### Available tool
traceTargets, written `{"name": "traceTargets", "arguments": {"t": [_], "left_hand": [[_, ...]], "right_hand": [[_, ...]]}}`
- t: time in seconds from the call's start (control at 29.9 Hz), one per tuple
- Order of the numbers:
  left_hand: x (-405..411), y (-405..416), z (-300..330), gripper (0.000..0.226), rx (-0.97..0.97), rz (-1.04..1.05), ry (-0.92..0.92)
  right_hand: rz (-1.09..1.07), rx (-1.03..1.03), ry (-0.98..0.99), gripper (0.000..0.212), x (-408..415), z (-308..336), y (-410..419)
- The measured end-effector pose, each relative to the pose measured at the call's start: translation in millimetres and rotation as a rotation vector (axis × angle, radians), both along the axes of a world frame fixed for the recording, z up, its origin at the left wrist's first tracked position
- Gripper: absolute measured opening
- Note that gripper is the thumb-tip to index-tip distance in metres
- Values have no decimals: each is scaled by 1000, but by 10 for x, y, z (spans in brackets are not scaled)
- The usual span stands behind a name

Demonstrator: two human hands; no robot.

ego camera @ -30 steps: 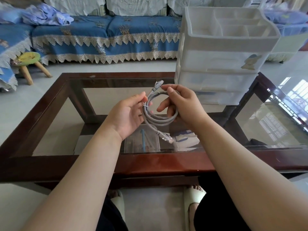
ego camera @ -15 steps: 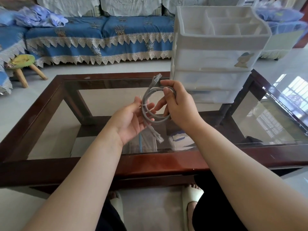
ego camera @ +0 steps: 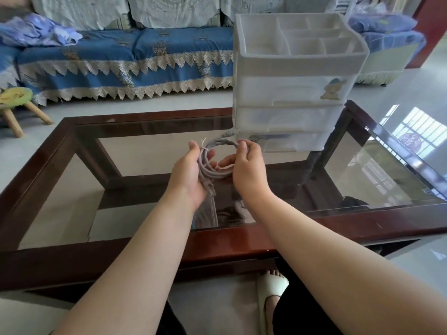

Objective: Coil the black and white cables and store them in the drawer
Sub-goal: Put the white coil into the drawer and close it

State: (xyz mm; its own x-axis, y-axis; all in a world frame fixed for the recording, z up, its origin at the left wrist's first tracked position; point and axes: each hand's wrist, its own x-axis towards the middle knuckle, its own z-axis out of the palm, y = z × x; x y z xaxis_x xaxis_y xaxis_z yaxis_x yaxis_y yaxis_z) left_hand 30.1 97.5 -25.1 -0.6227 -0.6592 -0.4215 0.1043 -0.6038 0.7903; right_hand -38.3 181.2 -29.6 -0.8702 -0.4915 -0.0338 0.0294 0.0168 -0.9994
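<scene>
1. Coiled grey ethernet cable (ego camera: 216, 163) is held over the glass coffee table (ego camera: 145, 240), the loop facing roughly up, one plug poking toward 1 o'clock, the other hanging toward 6.
2. Left hand (ego camera: 187, 176) grips the coil's 9 o'clock side.
3. Right hand (ego camera: 249, 170) pinches it around 2 o'clock, fingers curled.
4. White plastic drawer unit (ego camera: 290, 93) sits just behind, at 1 o'clock.

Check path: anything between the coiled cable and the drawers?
No object lies between them. The coiled grey-white cable, held by left hand and right hand, sits just before the white plastic drawer unit. But every visible drawer front looks closed, so that blocks storing.
</scene>
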Motion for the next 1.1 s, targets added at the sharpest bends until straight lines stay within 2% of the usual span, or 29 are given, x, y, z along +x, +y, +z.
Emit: {"name": "traceTargets", "arguments": {"t": [0.1,0.2,0.27,0.37,0.4,0.54,0.7,0.8,0.97,1.1], "left_hand": [[-81,214,4,45,151,-70,74],[-211,426,-15,33,207,25,125],[-313,457,-8,27,186,118,92],[-444,286,-41,23,45,256,-42],[-479,225,-31,24,37,267,-42],[-528,115,7,26,141,209,14],[-636,94,-68,25,190,185,29],[-661,58,-74,25,218,190,72],[-635,-10,-3,27,171,178,205],[-597,-5,34,29,136,109,229]], "right_hand": [[-99,-24,29,27,-192,-6,52],[-128,12,42,24,-243,-63,52],[-92,84,64,29,-249,-105,25],[-71,156,119,41,-379,-67,-45],[-114,124,79,45,-506,-35,-61],[-344,-23,-299,71,-1150,155,-22],[-421,-306,-601,50,-1536,218,-23],[-431,-276,-607,38,-1564,238,-39],[-430,-134,-611,47,-1601,273,-19],[-288,-83,-599,48,-1583,241,118]]}}
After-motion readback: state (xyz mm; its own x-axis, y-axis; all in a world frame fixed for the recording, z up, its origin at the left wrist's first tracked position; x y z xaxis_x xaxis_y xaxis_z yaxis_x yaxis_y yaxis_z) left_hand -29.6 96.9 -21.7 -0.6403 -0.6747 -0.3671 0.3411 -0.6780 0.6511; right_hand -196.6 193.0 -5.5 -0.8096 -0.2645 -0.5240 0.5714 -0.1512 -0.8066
